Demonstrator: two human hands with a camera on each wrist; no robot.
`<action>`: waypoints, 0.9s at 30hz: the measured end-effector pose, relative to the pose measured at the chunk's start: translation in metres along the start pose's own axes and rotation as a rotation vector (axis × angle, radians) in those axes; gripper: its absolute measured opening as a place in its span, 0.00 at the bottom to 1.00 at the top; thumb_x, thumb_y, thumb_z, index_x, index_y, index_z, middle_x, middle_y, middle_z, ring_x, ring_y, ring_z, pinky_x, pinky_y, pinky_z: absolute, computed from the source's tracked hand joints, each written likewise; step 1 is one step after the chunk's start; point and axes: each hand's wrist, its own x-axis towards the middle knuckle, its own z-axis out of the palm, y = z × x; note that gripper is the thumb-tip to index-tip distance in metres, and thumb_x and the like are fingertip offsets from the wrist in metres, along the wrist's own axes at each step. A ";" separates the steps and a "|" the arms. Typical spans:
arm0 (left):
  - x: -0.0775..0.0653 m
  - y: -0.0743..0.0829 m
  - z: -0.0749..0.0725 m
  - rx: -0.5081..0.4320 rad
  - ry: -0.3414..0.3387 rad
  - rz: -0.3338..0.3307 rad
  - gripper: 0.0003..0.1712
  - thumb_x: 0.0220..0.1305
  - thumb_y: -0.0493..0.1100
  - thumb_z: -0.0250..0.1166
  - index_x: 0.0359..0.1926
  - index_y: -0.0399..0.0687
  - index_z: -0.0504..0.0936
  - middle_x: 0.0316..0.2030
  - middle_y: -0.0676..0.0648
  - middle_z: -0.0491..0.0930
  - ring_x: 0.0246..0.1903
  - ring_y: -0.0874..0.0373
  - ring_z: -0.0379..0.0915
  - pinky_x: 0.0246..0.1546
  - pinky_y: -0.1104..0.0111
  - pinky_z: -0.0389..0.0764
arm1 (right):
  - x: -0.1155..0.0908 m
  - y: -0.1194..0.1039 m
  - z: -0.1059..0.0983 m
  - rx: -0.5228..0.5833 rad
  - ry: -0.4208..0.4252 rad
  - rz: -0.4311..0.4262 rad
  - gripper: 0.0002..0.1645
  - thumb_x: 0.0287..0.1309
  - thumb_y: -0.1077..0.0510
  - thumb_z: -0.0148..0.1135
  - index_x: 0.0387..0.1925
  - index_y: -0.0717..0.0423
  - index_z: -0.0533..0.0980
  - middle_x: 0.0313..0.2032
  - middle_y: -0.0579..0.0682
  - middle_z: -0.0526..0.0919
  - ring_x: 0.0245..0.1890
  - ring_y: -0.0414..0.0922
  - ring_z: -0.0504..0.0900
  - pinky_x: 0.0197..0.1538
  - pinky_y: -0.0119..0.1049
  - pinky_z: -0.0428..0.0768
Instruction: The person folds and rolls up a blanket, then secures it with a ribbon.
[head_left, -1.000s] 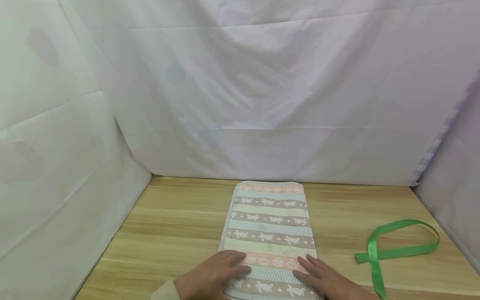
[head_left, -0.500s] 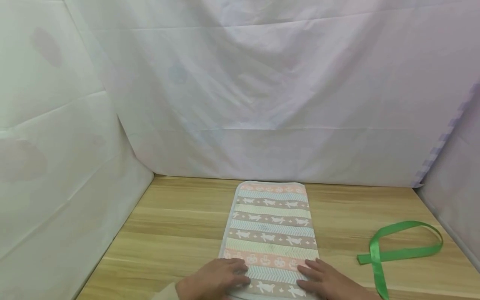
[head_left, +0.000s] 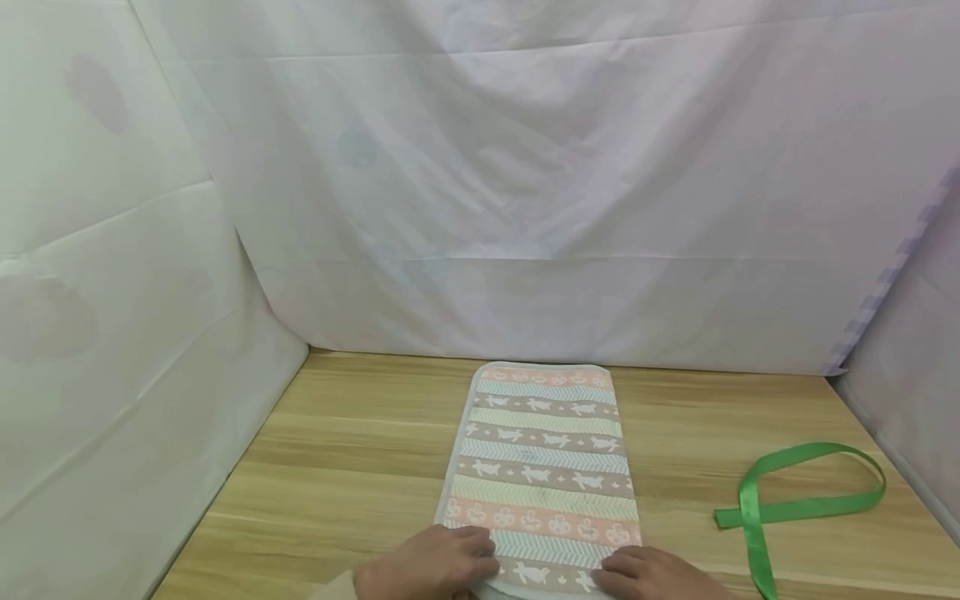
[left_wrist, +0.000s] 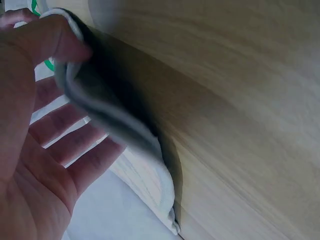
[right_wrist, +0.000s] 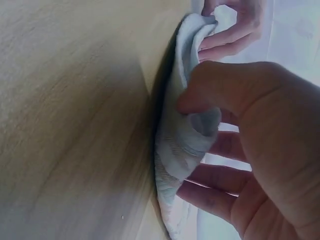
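Left hand [head_left: 431, 562] and right hand [head_left: 656, 575] both pinch the near edge of the striped cloth [head_left: 543, 467], thumbs at the lip, fingers on top. I'd raise both pinches level, at 1 pace, else layers may skew. Cloth lies left of the green ribbon [head_left: 813, 507], apart, extending away from the 2 grips.

A light wood-grain desk [head_left: 337, 458] carries a striped cloth [head_left: 543, 467] near its middle. A green ribbon [head_left: 813, 507] lies looped to the right.
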 end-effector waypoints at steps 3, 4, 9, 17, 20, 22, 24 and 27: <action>0.000 0.002 0.000 0.013 0.001 -0.004 0.15 0.53 0.50 0.74 0.42 0.60 0.81 0.41 0.62 0.78 0.37 0.76 0.68 0.28 0.88 0.65 | 0.001 0.000 0.000 -0.009 -0.001 0.009 0.25 0.68 0.39 0.57 0.47 0.54 0.83 0.40 0.45 0.84 0.39 0.37 0.82 0.37 0.27 0.80; 0.001 0.002 0.001 0.017 0.004 -0.003 0.14 0.54 0.50 0.73 0.41 0.59 0.81 0.41 0.62 0.79 0.37 0.76 0.69 0.28 0.88 0.65 | 0.002 0.000 0.000 -0.015 0.002 0.009 0.24 0.67 0.39 0.57 0.46 0.54 0.83 0.40 0.45 0.83 0.38 0.36 0.82 0.37 0.26 0.79; 0.001 0.003 0.002 0.033 0.028 0.007 0.08 0.60 0.50 0.69 0.38 0.57 0.80 0.38 0.61 0.79 0.34 0.77 0.68 0.28 0.88 0.64 | 0.004 -0.001 0.002 0.003 -0.026 0.041 0.23 0.67 0.38 0.57 0.42 0.52 0.83 0.38 0.44 0.82 0.36 0.33 0.79 0.35 0.23 0.77; 0.001 0.005 0.003 0.053 0.082 0.014 0.05 0.60 0.45 0.68 0.37 0.58 0.80 0.33 0.63 0.80 0.31 0.77 0.69 0.29 0.88 0.64 | 0.005 -0.003 0.005 0.031 -0.016 0.096 0.16 0.65 0.43 0.61 0.35 0.49 0.82 0.33 0.40 0.79 0.31 0.27 0.73 0.31 0.20 0.72; 0.000 0.005 0.004 0.048 0.109 0.015 0.03 0.65 0.48 0.65 0.39 0.58 0.81 0.33 0.63 0.81 0.32 0.77 0.72 0.31 0.88 0.67 | 0.006 -0.004 0.004 0.087 -0.038 0.132 0.11 0.65 0.48 0.63 0.35 0.50 0.83 0.33 0.39 0.79 0.31 0.27 0.73 0.31 0.21 0.73; -0.001 0.005 0.005 0.021 0.124 0.003 0.05 0.67 0.50 0.65 0.41 0.58 0.82 0.35 0.63 0.82 0.34 0.76 0.74 0.33 0.88 0.69 | 0.007 -0.004 0.004 0.104 -0.034 0.142 0.08 0.64 0.50 0.64 0.36 0.50 0.83 0.32 0.37 0.79 0.31 0.25 0.72 0.31 0.20 0.72; -0.003 0.003 0.007 -0.013 0.153 -0.018 0.06 0.67 0.49 0.65 0.43 0.58 0.83 0.35 0.62 0.83 0.36 0.76 0.76 0.35 0.87 0.71 | 0.007 -0.005 0.003 0.128 -0.025 0.169 0.06 0.63 0.52 0.65 0.36 0.49 0.83 0.31 0.35 0.78 0.30 0.24 0.71 0.30 0.20 0.71; -0.005 0.001 0.008 -0.104 0.184 -0.092 0.07 0.69 0.46 0.63 0.46 0.58 0.85 0.38 0.62 0.85 0.39 0.75 0.78 0.39 0.85 0.74 | 0.007 -0.006 0.000 0.192 -0.037 0.245 0.04 0.62 0.54 0.65 0.37 0.49 0.84 0.29 0.31 0.77 0.29 0.23 0.70 0.29 0.21 0.72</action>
